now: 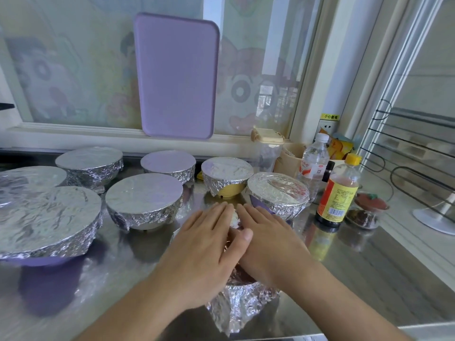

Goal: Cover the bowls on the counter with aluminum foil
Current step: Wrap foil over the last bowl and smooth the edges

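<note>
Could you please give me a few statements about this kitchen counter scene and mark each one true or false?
1. Both hands lie flat on the foil over the nearest bowl. True: the left hand and right hand press side by side with straight fingers.
2. The yellow bowl has no foil on it. False: foil covers its top and upper sides; only its lower part shows.
3. A purple cutting board leans upright against the window. True.
4. The sauce bottle with the yellow cap lies on its side. False: it stands upright, right of the bowls.
5. The clear water bottle stands left of all the bowls. False: it stands at the right, behind the sauce bottle.
</note>
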`<state>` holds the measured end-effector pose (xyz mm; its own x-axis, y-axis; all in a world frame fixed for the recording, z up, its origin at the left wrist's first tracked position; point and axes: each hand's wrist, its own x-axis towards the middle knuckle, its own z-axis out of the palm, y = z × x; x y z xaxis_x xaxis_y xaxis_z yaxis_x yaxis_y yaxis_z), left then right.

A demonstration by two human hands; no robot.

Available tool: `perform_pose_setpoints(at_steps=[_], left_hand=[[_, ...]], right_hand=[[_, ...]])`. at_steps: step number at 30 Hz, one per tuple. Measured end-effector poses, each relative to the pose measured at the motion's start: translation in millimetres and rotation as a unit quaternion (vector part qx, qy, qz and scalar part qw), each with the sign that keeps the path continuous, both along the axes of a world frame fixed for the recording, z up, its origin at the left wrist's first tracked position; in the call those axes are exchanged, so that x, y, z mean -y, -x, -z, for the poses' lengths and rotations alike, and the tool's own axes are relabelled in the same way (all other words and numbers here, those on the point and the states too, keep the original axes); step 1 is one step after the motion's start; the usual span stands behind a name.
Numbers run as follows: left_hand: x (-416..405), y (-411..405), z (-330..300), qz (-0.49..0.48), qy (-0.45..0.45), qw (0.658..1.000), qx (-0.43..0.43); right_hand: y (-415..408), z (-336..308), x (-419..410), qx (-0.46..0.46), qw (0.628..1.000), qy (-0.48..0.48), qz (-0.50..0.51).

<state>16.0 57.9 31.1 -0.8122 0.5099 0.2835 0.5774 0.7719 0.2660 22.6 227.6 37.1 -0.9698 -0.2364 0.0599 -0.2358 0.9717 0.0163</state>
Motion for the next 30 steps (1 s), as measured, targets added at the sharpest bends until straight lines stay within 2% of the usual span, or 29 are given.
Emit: perform_pose_setpoints(at_steps=[2, 5, 10, 12, 14, 17, 20, 25, 27, 30], left_hand=[[7.8, 8.1, -3.3, 0.027, 0.008, 0.999, 0.028], [13.3, 9.3, -8.6, 0.017, 0.006, 1.0, 0.019], [-8.5, -6.5, -3.0, -0.036, -0.066, 0.997, 0.004], [-11.9, -2.8, 5.2, -0.08, -0.085, 0.993, 0.019], [-9.8, 0.4, 8.7, -0.094, -0.045, 0.994, 0.016], [-5.0, 2.9, 5.7, -0.079, 0.047, 0.995, 0.037], [-2.1, 7.8, -0.1, -0.054, 0.041, 0.996, 0.065], [7.3, 16.8, -4.2, -0.012, 0.021, 0.995, 0.101], [4.8, 11.4, -4.0, -0.018, 0.01, 0.996, 0.083], [-3.2, -1.2, -1.3, -0.029, 0.029, 0.999, 0.011]], right_hand=[[6.6, -1.6, -2.4, -0.017, 0.999, 0.026, -0.024], [12.6, 3.8, -1.3, -0.022, 0.996, 0.072, -0.044], [-1.4, 6.1, 12.0, -0.019, 0.991, 0.121, 0.061], [-3.8, 1.1, 12.8, -0.019, 0.99, 0.113, 0.079], [0.3, -0.4, 8.3, -0.028, 0.991, 0.112, 0.065], [10.2, 4.6, 0.4, -0.012, 0.997, 0.082, 0.003], [11.0, 14.3, 0.6, -0.003, 0.999, 0.035, -0.012], [0.1, 4.2, 10.7, -0.007, 0.991, 0.128, 0.047], [1.8, -0.7, 10.0, -0.002, 0.993, 0.114, 0.004], [6.9, 7.9, 6.6, -0.027, 0.997, 0.019, -0.069]])
